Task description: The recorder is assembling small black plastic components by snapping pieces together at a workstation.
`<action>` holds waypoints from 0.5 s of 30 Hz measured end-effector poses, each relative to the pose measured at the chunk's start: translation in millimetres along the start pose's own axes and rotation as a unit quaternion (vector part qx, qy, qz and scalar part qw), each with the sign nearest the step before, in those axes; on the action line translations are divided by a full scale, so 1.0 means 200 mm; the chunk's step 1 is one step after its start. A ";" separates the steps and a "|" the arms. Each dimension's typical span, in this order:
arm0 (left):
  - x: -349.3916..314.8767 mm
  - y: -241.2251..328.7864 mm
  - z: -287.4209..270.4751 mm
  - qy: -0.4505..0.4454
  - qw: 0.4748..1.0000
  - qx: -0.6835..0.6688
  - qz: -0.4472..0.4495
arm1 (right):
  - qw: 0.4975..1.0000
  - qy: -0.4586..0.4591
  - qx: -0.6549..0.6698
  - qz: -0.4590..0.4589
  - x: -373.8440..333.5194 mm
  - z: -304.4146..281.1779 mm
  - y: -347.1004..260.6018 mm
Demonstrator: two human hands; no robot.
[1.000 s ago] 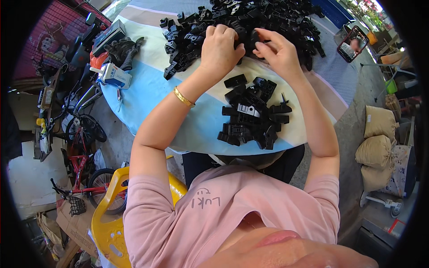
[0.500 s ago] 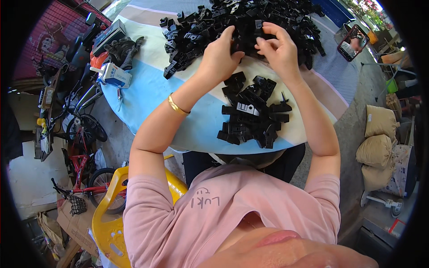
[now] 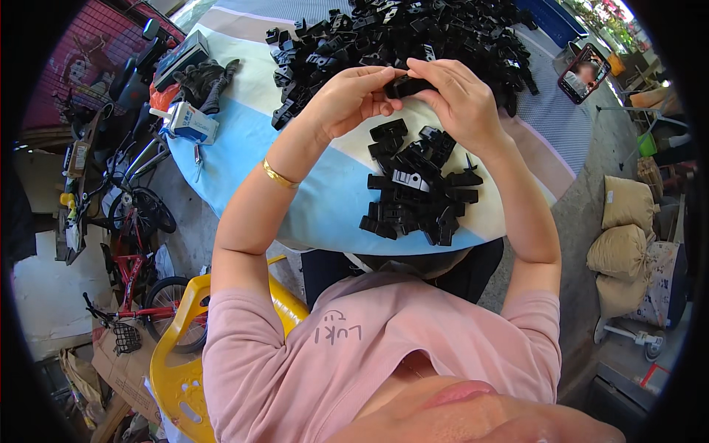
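Between my two hands is a small black plastic part [image 3: 408, 88], partly hidden by the fingers. My left hand [image 3: 356, 100], below a gold bangle, pinches its left end with thumb and forefinger. My right hand [image 3: 459, 97] grips the other end, fingers bent over the top. Behind the hands spreads a large pile of black plastic parts [image 3: 332, 44]. Closer to me, at the table's near side, lies a smaller heap of similar black parts [image 3: 421, 184], one bearing a pale label.
The cloth-covered table [image 3: 295, 214] has a rounded near edge. On its left are a blue-white carton [image 3: 193, 124], dark gloves [image 3: 205, 81] and a box [image 3: 181, 59]. A phone [image 3: 583, 72] is propped at the right. A yellow chair [image 3: 177, 376] stands beside me.
Both hands have drawn back from the large pile, and their fingers have come together around a black part. My left wrist has shifted left.
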State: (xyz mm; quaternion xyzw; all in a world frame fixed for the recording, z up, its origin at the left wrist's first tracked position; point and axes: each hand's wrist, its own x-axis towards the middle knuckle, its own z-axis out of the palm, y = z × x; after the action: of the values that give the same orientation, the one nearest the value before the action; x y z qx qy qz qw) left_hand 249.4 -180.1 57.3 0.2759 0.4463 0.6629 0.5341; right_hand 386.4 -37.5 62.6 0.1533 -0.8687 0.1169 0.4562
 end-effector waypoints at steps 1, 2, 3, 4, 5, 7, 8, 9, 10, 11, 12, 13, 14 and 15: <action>-0.01 0.00 0.01 0.007 1.000 0.022 0.001 | 1.000 0.000 -0.001 0.000 -0.01 0.00 -0.01; -0.01 0.01 0.02 0.013 0.999 0.045 0.002 | 1.000 -0.018 0.007 0.014 -0.02 0.01 -0.01; -0.02 0.00 0.02 0.013 0.999 0.045 0.002 | 0.999 -0.035 0.015 0.027 -0.02 0.01 -0.02; -0.02 0.00 0.03 0.007 0.998 0.064 0.000 | 0.999 -0.035 0.015 0.027 -0.03 0.01 -0.02; -0.03 0.00 0.03 0.002 0.997 0.082 -0.002 | 0.999 -0.041 0.011 0.014 -0.03 0.01 -0.02; -0.03 0.00 0.05 0.003 0.996 0.084 -0.002 | 0.999 -0.046 0.008 0.000 -0.03 0.00 -0.01; -0.03 0.00 0.05 0.004 0.996 0.085 -0.002 | 0.999 -0.047 -0.007 -0.012 -0.04 0.00 -0.01; -0.03 0.00 0.05 0.005 0.996 0.085 -0.002 | 0.998 -0.048 -0.021 -0.024 -0.04 0.00 -0.01; -0.03 0.00 0.05 0.005 0.992 0.123 0.003 | 0.998 -0.048 -0.020 -0.025 -0.04 0.00 -0.01; -0.03 0.00 0.05 0.004 0.987 0.162 0.009 | 0.998 -0.050 -0.032 -0.020 -0.05 0.01 -0.01; -0.03 -0.01 0.05 0.004 0.987 0.161 0.008 | 0.998 -0.052 -0.044 -0.015 -0.06 0.02 -0.01; -0.04 -0.01 0.05 0.016 0.973 0.226 0.038 | 0.998 -0.053 -0.044 -0.014 -0.06 0.03 -0.02; -0.04 -0.01 0.05 0.027 0.955 0.289 0.068 | 0.999 -0.036 -0.023 -0.008 -0.06 0.04 -0.02; -0.04 -0.01 0.05 0.027 0.955 0.289 0.068 | 1.000 -0.020 -0.003 -0.003 -0.06 0.05 -0.02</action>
State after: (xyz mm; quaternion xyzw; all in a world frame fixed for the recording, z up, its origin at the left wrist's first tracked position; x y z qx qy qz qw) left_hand 261.4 -184.8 60.7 0.4299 0.6131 0.5479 0.3730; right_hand 387.4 -43.2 46.8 0.1568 -0.8776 0.1101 0.4394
